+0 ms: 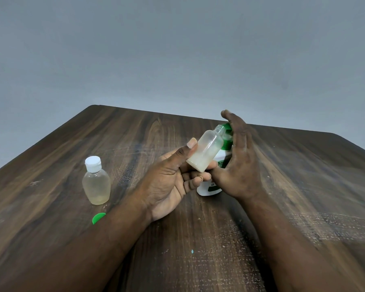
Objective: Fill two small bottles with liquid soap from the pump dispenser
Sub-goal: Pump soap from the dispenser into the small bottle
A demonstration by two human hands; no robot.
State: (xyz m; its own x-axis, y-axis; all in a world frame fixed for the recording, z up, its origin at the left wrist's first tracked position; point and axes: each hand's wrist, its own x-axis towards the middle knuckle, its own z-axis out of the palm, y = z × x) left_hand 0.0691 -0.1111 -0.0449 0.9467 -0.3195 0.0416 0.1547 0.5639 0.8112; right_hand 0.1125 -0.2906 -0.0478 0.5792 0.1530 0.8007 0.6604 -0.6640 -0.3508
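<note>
Holding the tilted bottle (207, 150), left hand (169, 182) meets dispenser (207, 189); right hand (238, 165), grip wide, covers its top.

Tilted uncapped bottle (205, 151) at dispenser (204, 189) spout

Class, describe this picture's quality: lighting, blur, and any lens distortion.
Head view: soft, even light with no hard shadows or glare; the right hand and the table beside it are smeared by blur; the capped bottle looks sharper; the forearms balloon toward the bottom edge, a wide-angle stretch.
</note>
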